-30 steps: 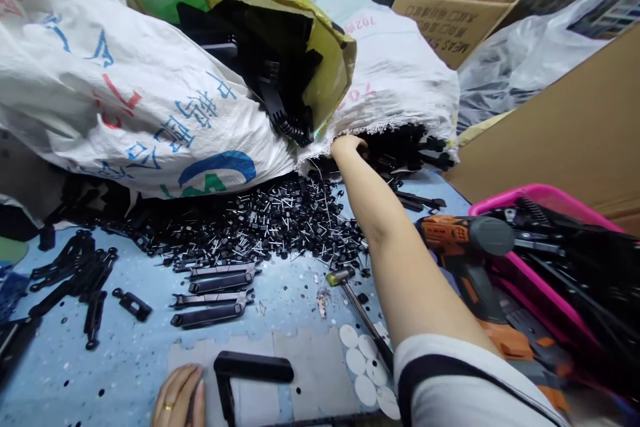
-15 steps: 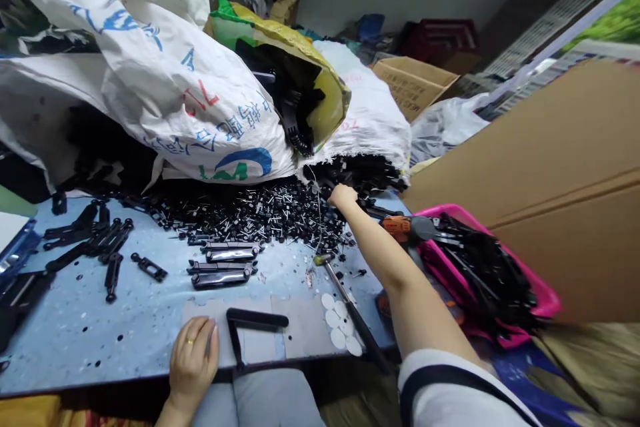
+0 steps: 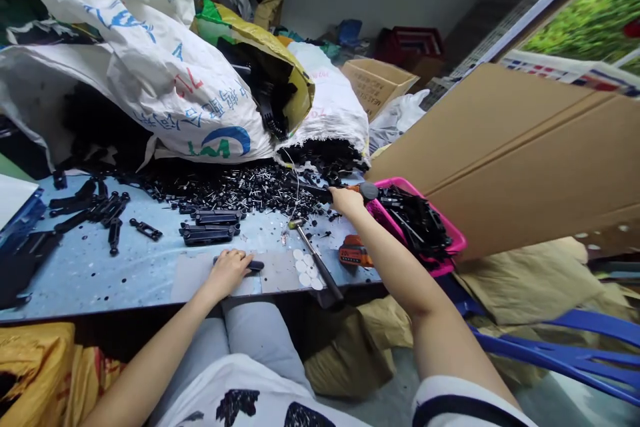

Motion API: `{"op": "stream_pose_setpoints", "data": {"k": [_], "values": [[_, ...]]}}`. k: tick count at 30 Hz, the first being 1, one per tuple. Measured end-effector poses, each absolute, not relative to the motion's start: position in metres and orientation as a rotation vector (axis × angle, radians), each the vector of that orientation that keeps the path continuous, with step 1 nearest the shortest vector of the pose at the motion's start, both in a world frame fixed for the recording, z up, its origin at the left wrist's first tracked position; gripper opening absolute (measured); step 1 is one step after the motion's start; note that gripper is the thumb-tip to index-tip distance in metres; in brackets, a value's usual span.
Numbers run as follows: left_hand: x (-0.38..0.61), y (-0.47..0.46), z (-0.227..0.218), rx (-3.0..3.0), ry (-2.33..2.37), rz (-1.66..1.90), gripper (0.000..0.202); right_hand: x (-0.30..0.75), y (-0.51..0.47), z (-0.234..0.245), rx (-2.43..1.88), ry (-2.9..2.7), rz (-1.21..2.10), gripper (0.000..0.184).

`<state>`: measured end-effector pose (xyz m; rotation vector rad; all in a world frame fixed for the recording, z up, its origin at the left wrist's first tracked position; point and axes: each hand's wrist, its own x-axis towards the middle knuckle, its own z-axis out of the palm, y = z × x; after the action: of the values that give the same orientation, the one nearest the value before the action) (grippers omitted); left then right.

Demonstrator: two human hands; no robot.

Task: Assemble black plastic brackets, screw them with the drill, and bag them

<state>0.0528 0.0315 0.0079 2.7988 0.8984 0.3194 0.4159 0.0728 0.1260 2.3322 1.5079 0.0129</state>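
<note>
My left hand [image 3: 230,273] is at the table's front edge, its fingers curled over a black angled plastic part [image 3: 255,265], mostly hidden beneath it. My right hand [image 3: 347,201] is closed on one end of a long black plastic part [image 3: 311,191], which points left over the heap of small black pieces with metal pins [image 3: 260,190]. Just beyond that hand is an orange and black power drill [image 3: 369,191], its battery base [image 3: 354,251] resting nearer the front. A hammer [image 3: 315,257] lies between my hands, beside several white discs [image 3: 306,269].
White woven sacks [image 3: 165,73] and a yellow sack [image 3: 300,97] spill black parts along the back. A pink basket [image 3: 453,230] of black parts stands right, before a large cardboard sheet [image 3: 500,153]. Stacked black parts [image 3: 210,233] lie left of centre; a blue chair [image 3: 565,347] is lower right.
My left hand has moved right onto the black angled part. My right hand has drawn back from the sack opening and now holds a long black part. The view has shifted right and down.
</note>
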Motion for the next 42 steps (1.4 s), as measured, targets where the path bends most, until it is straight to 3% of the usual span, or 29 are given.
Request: {"op": "stream_pose_setpoints", "data": {"k": [7, 11, 15, 19, 22, 25, 29, 34, 39, 42], "values": [[0.043, 0.032, 0.009, 2.833, 1.084, 0.122, 0.027, 0.395, 0.041, 0.139, 2.156, 1.671, -0.111, 0.031], [0.037, 0.027, 0.01, 2.759, 1.135, 0.066, 0.024, 0.346, 0.004, 0.111, 1.966, 2.236, -0.248, 0.034], [0.041, 0.028, 0.01, 2.687, 1.021, 0.089, 0.028, 0.298, -0.027, 0.067, 1.652, 2.643, -0.618, 0.03], [0.042, 0.032, 0.01, 2.638, 0.987, 0.103, 0.029, 0.282, -0.034, 0.029, 2.039, 2.797, -1.211, 0.043], [0.041, 0.032, 0.009, 2.626, 1.004, 0.124, 0.03, 0.29, -0.039, 0.015, 2.445, 2.414, -1.544, 0.056], [0.041, 0.032, 0.007, 2.637, 1.016, 0.142, 0.029, 0.302, -0.048, 0.014, 2.484, 2.205, -1.074, 0.054], [0.045, 0.032, 0.004, 2.647, 1.026, 0.12, 0.029, 0.309, -0.043, 0.02, 2.008, 2.673, -0.292, 0.04], [0.049, 0.033, 0.01, 2.589, 1.024, 0.114, 0.029, 0.302, -0.021, 0.015, 1.392, 2.788, -0.213, 0.034], [0.052, 0.032, 0.02, 2.562, 1.026, 0.064, 0.037, 0.287, -0.027, 0.015, 1.373, 2.736, -0.264, 0.039], [0.05, 0.028, 0.023, 2.578, 1.037, 0.115, 0.058, 0.279, -0.034, 0.023, 1.452, 2.714, -0.199, 0.04]]}}
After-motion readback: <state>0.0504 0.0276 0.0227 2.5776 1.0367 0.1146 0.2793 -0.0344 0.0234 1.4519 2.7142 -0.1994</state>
